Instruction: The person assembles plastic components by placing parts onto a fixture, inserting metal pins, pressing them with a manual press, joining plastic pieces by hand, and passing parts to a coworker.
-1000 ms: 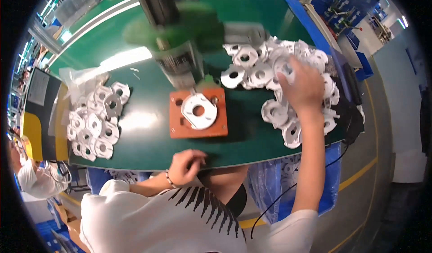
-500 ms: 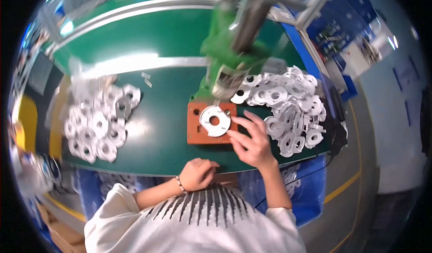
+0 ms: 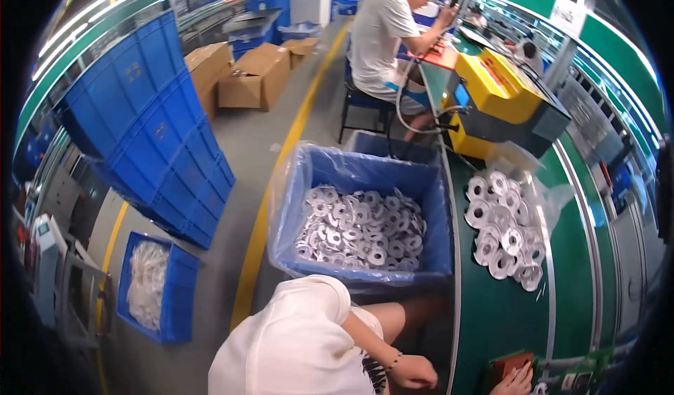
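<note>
My left hand [image 3: 413, 372] hangs beside the bench edge, its fingers curled in with nothing visible in them. A beaded bracelet [image 3: 397, 358] is on that wrist. At the lower edge, my right hand [image 3: 516, 381] rests against the orange fixture block [image 3: 511, 364], fingers stretched out and partly cut off by the frame. Whether a part sits in the block cannot be seen. Farther up the green bench [image 3: 502, 325] lies a pile of silvery ring-shaped metal parts [image 3: 511, 240], apart from both hands.
A lined blue bin [image 3: 291, 254] of similar parts stands left of the bench. Stacked blue crates [image 3: 151, 128], a small blue crate [image 3: 179, 304] and cardboard boxes [image 3: 263, 79] are on the floor. A yellow machine [image 3: 498, 89] and a seated person [image 3: 382, 37] are farther along.
The view has swung far to the left, bringing the bin, crates and co-worker into sight. The fixture and my right hand now sit at the lower edge. My left hand remains curled.
</note>
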`<action>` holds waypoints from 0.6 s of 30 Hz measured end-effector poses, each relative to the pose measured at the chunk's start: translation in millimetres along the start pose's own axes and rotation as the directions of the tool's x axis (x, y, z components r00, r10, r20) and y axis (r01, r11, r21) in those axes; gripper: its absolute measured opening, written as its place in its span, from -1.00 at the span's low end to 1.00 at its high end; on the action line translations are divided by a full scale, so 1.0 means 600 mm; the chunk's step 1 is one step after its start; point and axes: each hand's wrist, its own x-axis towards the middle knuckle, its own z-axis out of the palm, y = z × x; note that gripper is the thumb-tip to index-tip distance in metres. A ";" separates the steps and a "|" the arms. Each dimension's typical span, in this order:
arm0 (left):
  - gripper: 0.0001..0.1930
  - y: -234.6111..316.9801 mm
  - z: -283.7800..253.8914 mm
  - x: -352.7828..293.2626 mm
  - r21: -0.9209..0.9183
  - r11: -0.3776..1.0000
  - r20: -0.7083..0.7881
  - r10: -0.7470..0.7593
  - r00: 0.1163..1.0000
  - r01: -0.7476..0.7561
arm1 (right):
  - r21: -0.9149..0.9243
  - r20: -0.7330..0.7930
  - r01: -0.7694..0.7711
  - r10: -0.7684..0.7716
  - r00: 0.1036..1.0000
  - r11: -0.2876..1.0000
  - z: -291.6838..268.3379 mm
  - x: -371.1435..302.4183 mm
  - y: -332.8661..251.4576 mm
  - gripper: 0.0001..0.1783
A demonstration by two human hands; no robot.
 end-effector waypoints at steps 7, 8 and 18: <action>-0.75 -0.131 0.034 -0.057 0.572 0.501 0.331 -0.865 0.376 0.649 | -0.071 0.241 -0.060 0.076 0.968 0.996 0.013 0.003 0.052 -0.42; -0.75 -0.160 0.025 -0.022 0.556 0.475 0.278 -0.879 0.387 0.681 | 0.012 0.250 -0.104 0.097 0.963 0.995 0.009 0.005 0.044 -0.40; -0.76 -0.207 0.062 0.030 0.357 0.657 0.121 -0.737 0.665 0.664 | 0.119 0.201 -0.044 0.019 0.979 0.992 0.002 0.010 0.017 -0.49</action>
